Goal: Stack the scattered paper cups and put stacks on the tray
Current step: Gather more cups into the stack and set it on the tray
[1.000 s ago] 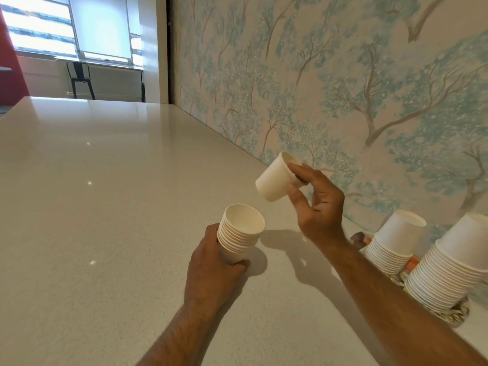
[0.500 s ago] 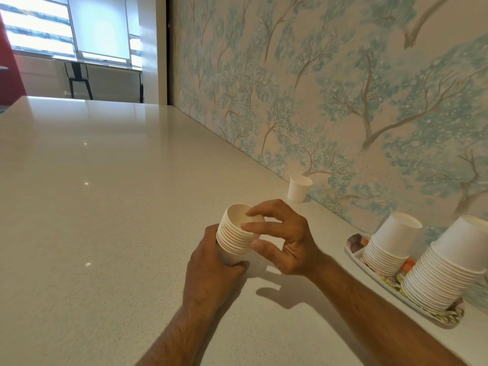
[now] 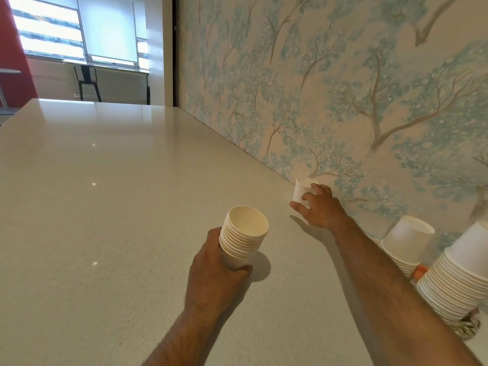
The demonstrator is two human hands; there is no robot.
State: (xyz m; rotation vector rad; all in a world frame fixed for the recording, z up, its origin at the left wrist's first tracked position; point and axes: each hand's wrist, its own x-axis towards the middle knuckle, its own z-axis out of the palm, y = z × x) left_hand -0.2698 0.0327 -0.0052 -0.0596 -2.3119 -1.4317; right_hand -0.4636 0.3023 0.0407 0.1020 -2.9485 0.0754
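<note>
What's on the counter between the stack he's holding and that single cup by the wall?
Nothing: the head view shows bare counter between the held stack and the single cup.

cup stacks: 3 (held stack (image 3: 244, 237); two inverted stacks (image 3: 404, 245) (image 3: 459, 276) at countertop right edge) | single cup (image 3: 301, 191): 1 | hands: 2 | chair (image 3: 87, 81): 1
</note>
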